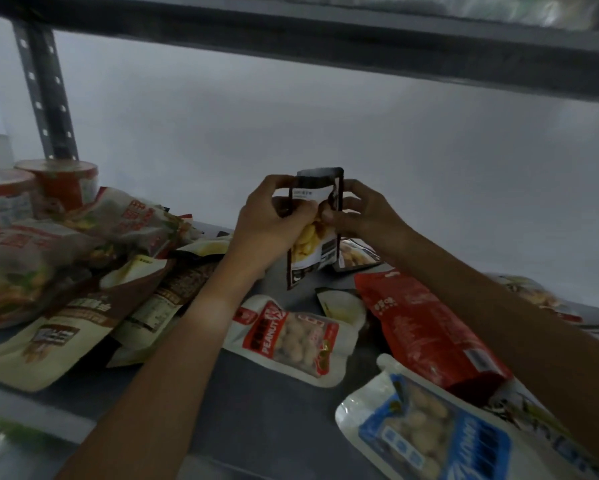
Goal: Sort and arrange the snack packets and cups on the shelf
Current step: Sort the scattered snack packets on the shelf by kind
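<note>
A dark brown snack packet (317, 247) with yellow pieces pictured on it stands upright above the middle of the grey shelf (256, 403). My left hand (274, 216) grips its left edge and my right hand (364, 213) pinches its right edge. Below lie a white and red peanut packet (291, 341), a red packet (429, 330) and a white and blue packet (429, 434). Two orange and white cups (62, 185) stand at the back left behind a heap of packets (83, 271).
A second brown packet (357, 256) lies flat just behind the held one. More packets (533, 296) lie at the far right. A perforated metal post (45, 95) rises at the left and an upper shelf beam (326, 39) runs overhead. White wall lies behind.
</note>
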